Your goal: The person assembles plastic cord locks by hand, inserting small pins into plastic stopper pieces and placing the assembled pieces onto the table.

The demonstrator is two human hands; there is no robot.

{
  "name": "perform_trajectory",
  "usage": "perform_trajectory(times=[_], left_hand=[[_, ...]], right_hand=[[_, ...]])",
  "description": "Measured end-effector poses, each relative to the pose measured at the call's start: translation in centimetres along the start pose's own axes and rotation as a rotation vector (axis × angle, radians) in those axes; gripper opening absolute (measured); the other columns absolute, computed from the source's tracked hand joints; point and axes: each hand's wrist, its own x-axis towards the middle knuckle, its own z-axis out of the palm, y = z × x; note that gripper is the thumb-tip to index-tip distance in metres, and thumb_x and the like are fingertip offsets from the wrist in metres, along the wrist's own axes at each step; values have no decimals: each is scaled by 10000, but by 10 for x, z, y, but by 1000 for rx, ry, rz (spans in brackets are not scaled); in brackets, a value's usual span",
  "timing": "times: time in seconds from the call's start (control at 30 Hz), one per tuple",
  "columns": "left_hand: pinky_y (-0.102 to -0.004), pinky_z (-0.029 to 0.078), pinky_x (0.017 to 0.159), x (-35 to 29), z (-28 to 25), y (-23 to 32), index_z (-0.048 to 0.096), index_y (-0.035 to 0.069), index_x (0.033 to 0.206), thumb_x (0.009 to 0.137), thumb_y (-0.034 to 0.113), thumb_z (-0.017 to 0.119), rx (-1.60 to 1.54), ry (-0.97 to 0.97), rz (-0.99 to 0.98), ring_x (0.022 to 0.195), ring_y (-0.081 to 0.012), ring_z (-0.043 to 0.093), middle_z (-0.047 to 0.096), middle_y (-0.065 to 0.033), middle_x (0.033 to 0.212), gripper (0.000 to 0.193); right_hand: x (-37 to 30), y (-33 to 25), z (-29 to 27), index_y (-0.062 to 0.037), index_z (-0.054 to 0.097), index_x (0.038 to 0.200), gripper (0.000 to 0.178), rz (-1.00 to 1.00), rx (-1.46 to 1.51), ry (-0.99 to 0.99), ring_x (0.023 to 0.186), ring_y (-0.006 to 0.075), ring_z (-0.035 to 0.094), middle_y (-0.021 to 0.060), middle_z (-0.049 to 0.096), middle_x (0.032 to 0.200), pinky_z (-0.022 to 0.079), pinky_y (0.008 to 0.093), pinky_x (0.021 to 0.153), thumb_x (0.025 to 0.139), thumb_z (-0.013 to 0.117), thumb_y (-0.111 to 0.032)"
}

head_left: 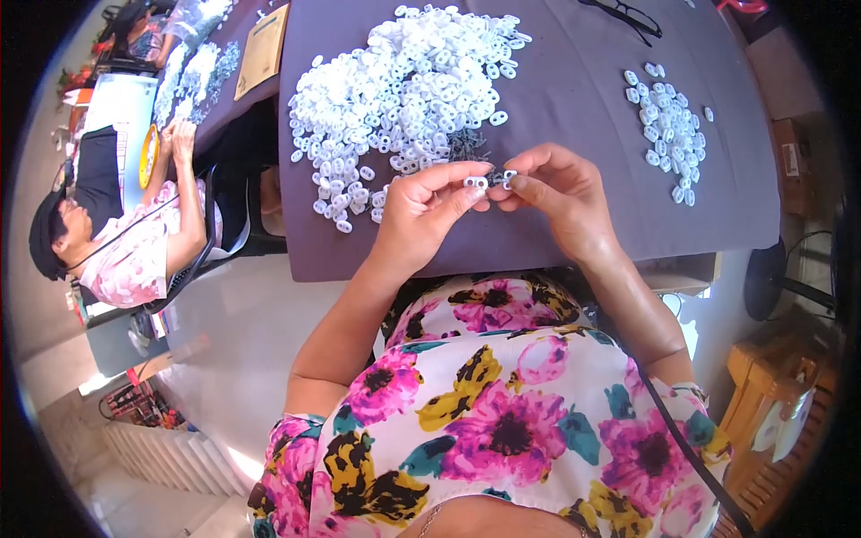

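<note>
Both my hands meet over the near part of a dark cloth-covered table (574, 90). Between thumb and forefinger, my left hand (417, 211) pinches a small white oval plastic piece with two holes (476, 182). My right hand (569, 202) is closed on a similar white piece (509, 177), partly covered by the fingers. The two pieces are close together, with something small and dark between the fingertips that I cannot make out. Just beyond my left fingers lies a little heap of small dark parts (466, 143). A large heap of white two-hole pieces (404, 85) spreads behind it.
A smaller group of white pieces (668, 130) lies on the right of the table. Black-framed glasses (632, 16) rest at the far edge. On the left, a seated person (134, 233) works at another table beside a yellow round object (150, 157) and a brown envelope-like item (262, 54).
</note>
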Motion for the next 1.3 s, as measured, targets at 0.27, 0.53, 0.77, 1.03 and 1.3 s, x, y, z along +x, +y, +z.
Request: perform_trajectory(times=[0.27, 0.53, 0.77, 1.03, 1.3], left_hand=[[-254, 518, 816, -5, 6, 0, 590, -47, 1184, 930, 44, 551, 145, -13, 27, 908, -151, 662, 678, -114, 1026, 272], [-259, 519, 795, -3, 9, -7, 571, -25, 1212, 936, 29, 519, 179, 20, 130, 886, -146, 663, 678, -120, 1020, 285], [-270, 528, 802, -4, 9, -7, 556, -67, 1183, 917, -8, 559, 198, 22, 75, 874, -160, 655, 673, -124, 995, 272], [-245, 527, 724, -8, 11, -12, 589, -27, 1057, 854, 20, 672, 58, 57, 77, 791, -112, 637, 671, -87, 925, 224], [-189, 449, 654, -6, 15, -14, 611, 44, 996, 783, 76, 763, 84, 125, 217, 743, -43, 578, 630, 14, 819, 263]], right_hand=[[3, 3, -4, 14, 600, 974, 79, -35, 16, 24, 851, 165, 663, 96, 662, 920, 555, 280, 753, 897, 586, 7], [1, 2, -2, 20, 599, 967, 72, -30, 28, -9, 845, 167, 664, 110, 674, 904, 550, 274, 751, 898, 587, 3], [1, 4, 0, 19, 603, 959, 70, -30, 19, 6, 831, 164, 661, 104, 669, 907, 545, 265, 734, 891, 587, 18], [1, 5, -1, 3, 616, 962, 86, -11, -3, 8, 768, 126, 641, 66, 651, 856, 521, 242, 665, 876, 607, 7], [-2, 5, -1, 0, 626, 962, 100, 12, -32, -24, 700, 102, 615, 50, 647, 821, 481, 219, 596, 862, 622, 3]])
